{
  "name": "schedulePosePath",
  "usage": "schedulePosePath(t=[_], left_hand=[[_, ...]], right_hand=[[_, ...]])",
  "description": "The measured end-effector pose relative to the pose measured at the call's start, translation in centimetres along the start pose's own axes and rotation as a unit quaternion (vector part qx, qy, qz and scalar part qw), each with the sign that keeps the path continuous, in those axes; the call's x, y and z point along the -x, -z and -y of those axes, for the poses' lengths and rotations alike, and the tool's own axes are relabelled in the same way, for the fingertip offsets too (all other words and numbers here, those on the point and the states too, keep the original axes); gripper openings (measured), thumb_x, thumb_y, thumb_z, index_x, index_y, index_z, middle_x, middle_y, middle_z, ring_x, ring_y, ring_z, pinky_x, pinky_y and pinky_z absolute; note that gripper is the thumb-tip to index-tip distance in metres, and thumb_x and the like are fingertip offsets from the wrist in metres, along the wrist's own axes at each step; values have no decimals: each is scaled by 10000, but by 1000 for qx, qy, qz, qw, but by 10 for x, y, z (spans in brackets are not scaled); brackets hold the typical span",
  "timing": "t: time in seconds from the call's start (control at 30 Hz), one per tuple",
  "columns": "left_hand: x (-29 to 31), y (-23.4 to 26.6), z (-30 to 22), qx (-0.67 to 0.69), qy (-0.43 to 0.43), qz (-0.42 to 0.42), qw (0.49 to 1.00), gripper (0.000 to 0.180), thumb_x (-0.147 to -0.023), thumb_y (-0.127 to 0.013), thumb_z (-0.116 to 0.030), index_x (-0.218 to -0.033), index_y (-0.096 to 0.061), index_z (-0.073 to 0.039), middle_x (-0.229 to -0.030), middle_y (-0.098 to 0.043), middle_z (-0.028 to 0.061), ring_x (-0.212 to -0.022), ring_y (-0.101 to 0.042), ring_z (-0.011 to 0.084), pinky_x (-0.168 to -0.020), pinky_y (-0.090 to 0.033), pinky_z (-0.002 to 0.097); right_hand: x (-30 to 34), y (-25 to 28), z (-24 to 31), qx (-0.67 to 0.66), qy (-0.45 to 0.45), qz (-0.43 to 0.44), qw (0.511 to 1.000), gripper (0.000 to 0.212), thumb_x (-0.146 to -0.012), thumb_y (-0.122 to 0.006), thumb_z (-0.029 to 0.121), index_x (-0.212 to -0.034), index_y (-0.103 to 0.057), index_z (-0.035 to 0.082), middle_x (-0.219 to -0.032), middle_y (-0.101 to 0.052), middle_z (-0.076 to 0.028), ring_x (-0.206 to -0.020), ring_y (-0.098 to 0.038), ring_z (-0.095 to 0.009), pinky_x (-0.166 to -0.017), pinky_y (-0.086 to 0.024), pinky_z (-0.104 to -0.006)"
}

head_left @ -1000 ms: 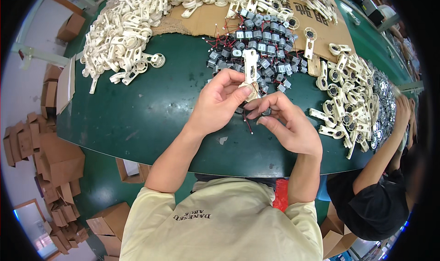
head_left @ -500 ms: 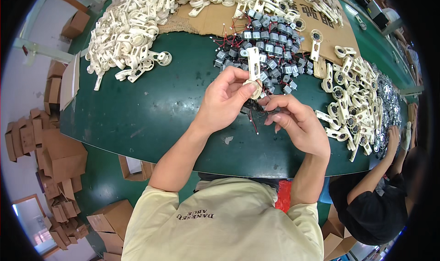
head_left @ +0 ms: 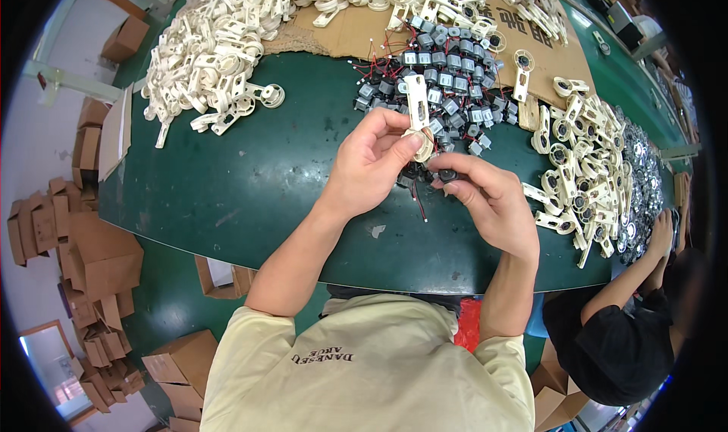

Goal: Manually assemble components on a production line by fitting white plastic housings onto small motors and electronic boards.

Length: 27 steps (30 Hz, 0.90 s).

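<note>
My left hand (head_left: 371, 159) pinches a cream plastic housing (head_left: 418, 102) between thumb and fingers. The housing's long slotted handle points away from me, and its round end lies under my thumb. Close by on the right, my right hand (head_left: 489, 197) grips a small black round part (head_left: 449, 175), perhaps the end of a motor, between thumb and index finger. Just beyond both hands lies a heap of small grey motors (head_left: 455, 64) with thin red and black wires. A few dark wired pieces (head_left: 415, 180) rest on the table beneath my hands.
Cream housings (head_left: 220, 61) are heaped at the far left of the green table (head_left: 303, 197). Housings with dark round inserts (head_left: 580, 174) lie at the right, beside dark ring-shaped parts (head_left: 643, 182). Flattened cardboard (head_left: 334, 36) lies beyond the motors. A co-worker's hand (head_left: 660, 239) is at the right.
My right hand has moved slightly up and left, and its fingers have closed round the black part, which now shows. The co-worker's hands have shifted at the right.
</note>
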<state>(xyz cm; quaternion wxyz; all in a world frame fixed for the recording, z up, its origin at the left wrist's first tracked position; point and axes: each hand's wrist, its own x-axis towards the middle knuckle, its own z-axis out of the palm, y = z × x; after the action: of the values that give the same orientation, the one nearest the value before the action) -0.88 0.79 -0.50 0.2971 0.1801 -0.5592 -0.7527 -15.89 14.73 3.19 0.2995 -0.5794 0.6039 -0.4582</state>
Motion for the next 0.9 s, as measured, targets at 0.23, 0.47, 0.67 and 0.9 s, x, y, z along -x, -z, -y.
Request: schedulePosePath(t=[0.23,0.47,0.67,0.9], left_hand=[[0,0,2,-17,-12,5,1000,162,-943,-596,-38,-1078,-519,5,-1053,-635,85,-962,-620,114,-839,-513,268],[-1,4,0,-2,3,7,1000,158,-943,-591,-32,-1076,-519,13,-1060,-634,95,-976,-620,122,-852,-516,275],[-1,1,0,21,14,15,1000,155,-951,-588,-45,-1075,-518,16,-1071,-633,103,-977,-618,130,-854,-521,284],[-1,4,-3,49,48,35,997,166,-969,-583,-100,-1087,-525,2,-1058,-641,93,-961,-622,138,-845,-528,303]], right_hand=[[3,-4,0,-95,-32,-7,995,231,-885,-604,-41,-1111,-593,3,-1011,-693,-93,-894,-689,-175,-755,-535,-300],[0,0,1,10,-14,-2,1000,262,-869,-614,-62,-1123,-594,-2,-1022,-686,-96,-900,-693,-187,-765,-539,-294],[5,-6,2,-82,-42,-34,995,311,-838,-635,-53,-1139,-611,23,-987,-689,-111,-926,-694,-239,-772,-537,-317],[3,-3,2,31,26,-68,997,313,-818,-661,-50,-1119,-659,35,-992,-691,-103,-902,-683,-216,-758,-542,-314]])
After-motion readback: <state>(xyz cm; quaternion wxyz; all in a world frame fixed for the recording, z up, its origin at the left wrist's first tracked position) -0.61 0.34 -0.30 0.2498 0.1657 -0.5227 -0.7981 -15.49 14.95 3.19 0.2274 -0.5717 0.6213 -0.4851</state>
